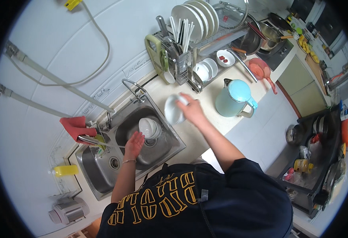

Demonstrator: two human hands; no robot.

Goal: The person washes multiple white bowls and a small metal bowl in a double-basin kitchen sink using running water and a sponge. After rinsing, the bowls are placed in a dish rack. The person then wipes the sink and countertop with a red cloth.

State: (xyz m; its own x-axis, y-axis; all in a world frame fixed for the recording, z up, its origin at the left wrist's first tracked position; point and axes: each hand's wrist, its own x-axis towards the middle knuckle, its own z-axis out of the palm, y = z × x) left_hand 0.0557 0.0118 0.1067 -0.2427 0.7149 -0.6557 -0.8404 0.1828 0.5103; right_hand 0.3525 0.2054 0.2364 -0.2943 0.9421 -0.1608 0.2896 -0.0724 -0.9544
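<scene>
My right hand grips the rim of a white bowl, which is blurred and tilted over the counter just right of the sink. In the right basin of the stainless steel sink, a stack of white bowls leans on its side above the drain. My left hand is beside that stack with its fingers extended, nothing seen in it. Water runs from the faucet spout towards this hand.
A turquoise electric kettle stands on the counter at right. Behind are a dish rack with white plates, chopsticks and small bowls. A red cloth hangs by the left basin; a yellow bottle is left of it.
</scene>
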